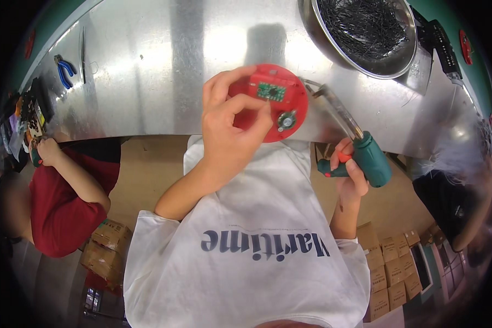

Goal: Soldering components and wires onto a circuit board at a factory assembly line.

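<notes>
My left hand point(229, 128) grips a round red plastic housing point(298, 112) by its edge, above the front of the metal table. Its thumb and forefinger curl together over the housing; whether a thin wire is pinched there, I cannot tell. Set in the red disc are a small green circuit board point(272, 92) and a round metal part point(286, 121) that looks like a small speaker. My right hand point(351, 172) is closed round the handle of a green soldering gun point(373, 161), a finger at its red trigger. The gun's metal tip points up and left, beside the housing's right edge.
A steel bowl point(361, 68) of black wires stands at the back right of the metal table point(147, 82). Blue-handled cutters point(64, 71) lie far left. One co-worker in a red shirt point(71, 202) sits left, another in dark clothes point(443, 202) right. Cardboard boxes point(391, 273) are stacked behind.
</notes>
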{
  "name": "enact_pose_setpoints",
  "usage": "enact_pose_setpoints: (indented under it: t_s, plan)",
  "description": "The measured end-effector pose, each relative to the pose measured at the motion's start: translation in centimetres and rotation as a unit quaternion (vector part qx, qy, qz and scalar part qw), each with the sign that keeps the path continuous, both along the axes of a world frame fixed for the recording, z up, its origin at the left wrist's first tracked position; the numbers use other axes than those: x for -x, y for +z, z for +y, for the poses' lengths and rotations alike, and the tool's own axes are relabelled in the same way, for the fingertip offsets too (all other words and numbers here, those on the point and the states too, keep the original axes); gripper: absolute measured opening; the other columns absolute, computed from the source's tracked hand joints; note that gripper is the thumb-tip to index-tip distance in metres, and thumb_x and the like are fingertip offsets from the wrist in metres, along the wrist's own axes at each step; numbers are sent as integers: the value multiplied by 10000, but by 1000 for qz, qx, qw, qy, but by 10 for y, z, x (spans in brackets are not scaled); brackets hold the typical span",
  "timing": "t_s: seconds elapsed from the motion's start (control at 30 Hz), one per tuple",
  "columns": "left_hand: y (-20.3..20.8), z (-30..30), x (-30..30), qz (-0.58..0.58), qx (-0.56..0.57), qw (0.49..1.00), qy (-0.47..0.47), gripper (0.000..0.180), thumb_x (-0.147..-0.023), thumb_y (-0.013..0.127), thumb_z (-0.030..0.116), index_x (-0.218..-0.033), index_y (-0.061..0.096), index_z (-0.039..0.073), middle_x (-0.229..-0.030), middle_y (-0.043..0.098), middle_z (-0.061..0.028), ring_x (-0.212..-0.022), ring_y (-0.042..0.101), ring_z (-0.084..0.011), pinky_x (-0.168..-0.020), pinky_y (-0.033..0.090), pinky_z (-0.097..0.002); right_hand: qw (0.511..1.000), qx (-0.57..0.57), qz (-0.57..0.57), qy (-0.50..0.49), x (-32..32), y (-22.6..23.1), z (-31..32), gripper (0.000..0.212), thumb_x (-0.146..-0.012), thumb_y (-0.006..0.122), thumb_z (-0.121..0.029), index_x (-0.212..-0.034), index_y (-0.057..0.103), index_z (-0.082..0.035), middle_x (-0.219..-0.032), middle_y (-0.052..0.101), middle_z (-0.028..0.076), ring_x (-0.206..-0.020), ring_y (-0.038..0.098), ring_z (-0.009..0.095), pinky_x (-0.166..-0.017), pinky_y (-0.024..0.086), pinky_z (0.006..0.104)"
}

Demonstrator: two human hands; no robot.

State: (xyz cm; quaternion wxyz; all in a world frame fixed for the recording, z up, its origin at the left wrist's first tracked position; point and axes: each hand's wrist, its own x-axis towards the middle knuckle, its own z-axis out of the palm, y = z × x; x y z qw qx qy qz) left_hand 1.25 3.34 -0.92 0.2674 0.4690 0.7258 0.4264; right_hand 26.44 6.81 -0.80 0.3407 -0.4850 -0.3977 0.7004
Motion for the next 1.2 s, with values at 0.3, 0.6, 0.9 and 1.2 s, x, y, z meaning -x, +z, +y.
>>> enact_pose_setpoints:
  t_s: [0.3,0.6,0.9,1.2]
  plan:
    - [5,3,5,28,32,999,-29,49,-740,708,44,-765,666,47,-1236,595,-97,-1138,502,-281,-956,418,-380,1000,-3,24,-12,5,-10,8,322,-760,577,-178,-1004,530,28,-976,540,187,-642,537,197,-596,435,311]
    - [19,15,3,37,16,998,-42,386,-692,784,169,-1017,613,50,-1169,573,-142,-1033,517,-338,-898,434,-430,993,-2,96,-67,6,-16,3,296,-790,571,-133,-1023,535,45,-1014,532,189,-670,540,187,-628,445,300]
    - [32,81,40,282,33,950,-129,435,-733,725,225,-1095,593,23,-1080,569,-184,-916,580,-358,-788,470,-445,968,29,165,-185,14,-15,2,289,-794,566,-247,-964,494,-24,-941,513,124,-606,519,193,-545,413,309]
    - [37,188,37,282,-145,917,-243,214,-765,690,155,-936,670,28,-1061,596,-150,-1052,533,-324,-897,411,-451,946,41,223,-230,13,-16,3,268,-820,557,-264,-935,500,-28,-964,508,110,-614,494,187,-561,391,306]
